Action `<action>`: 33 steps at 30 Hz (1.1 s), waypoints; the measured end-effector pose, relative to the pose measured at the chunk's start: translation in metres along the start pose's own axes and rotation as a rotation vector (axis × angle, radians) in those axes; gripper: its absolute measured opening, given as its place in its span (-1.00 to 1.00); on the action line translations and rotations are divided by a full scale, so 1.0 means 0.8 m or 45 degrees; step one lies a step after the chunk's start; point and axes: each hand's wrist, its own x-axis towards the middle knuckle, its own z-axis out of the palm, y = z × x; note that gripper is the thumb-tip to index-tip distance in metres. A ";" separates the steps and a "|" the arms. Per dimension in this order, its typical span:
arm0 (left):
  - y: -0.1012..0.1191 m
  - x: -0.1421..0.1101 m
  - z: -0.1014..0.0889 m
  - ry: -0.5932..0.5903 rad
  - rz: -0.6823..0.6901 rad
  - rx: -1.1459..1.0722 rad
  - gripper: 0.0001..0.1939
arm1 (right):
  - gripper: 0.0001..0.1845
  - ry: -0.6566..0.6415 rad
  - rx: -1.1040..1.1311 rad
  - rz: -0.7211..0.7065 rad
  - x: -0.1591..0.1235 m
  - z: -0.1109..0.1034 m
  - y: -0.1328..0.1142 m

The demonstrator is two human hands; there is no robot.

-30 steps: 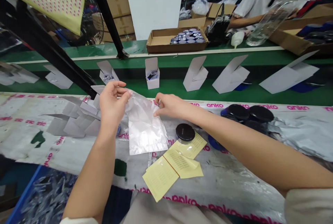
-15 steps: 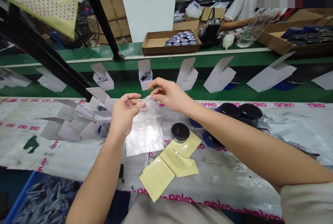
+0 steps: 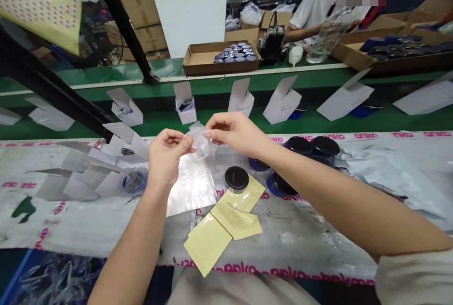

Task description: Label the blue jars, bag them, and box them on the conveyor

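Left arm: our left hand (image 3: 166, 154) is raised above the worktop (image 3: 300, 243), forearm rising from the lower edge of the view, palm turned up and inward.
Left hand state: closed in a pinch, thumb pressed against a bunch of clear plastic film (image 3: 200, 142), fingers curled.
Right arm: stretched across from the right, wrist bent, with our right hand (image 3: 235, 132) turned palm down and facing the left one.
Right hand state: closed in a pinch on the other side of the film, fingertips (image 3: 208, 133) gripping its edge.
Film: held up between both hands, up and to the left of the black-lidded jar (image 3: 236, 178).
Below the hands: a flat silvery pouch (image 3: 191, 189) lies on the worktop, just left of the jar.
Around the jar: yellow leaflets (image 3: 208, 241) lie just below it, folded white cartons (image 3: 85, 173) stand well to its left, and more black-lidded jars (image 3: 300, 145) sit up to its right.
Change from a second ago: our hands have come up off the pouch and closer together, and the film, then spread over the pouch, is now bunched small between them.
Also changed: the pouch now lies flat, with nothing held against it.
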 end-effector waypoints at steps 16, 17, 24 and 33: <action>0.008 0.008 0.010 -0.122 0.168 0.297 -0.89 | -0.47 -0.233 -0.872 0.083 -0.134 0.008 0.037; 0.006 0.006 0.012 -0.124 0.171 0.312 -0.89 | -0.49 -0.170 -0.754 0.086 -0.136 0.007 0.033; -0.008 -0.007 0.029 -0.113 0.450 0.645 -0.98 | -0.07 0.158 0.387 0.427 -0.131 -0.029 -0.025; -0.014 -0.026 0.040 -0.505 0.386 0.511 -0.91 | 0.06 0.130 0.096 0.484 -0.102 -0.026 0.001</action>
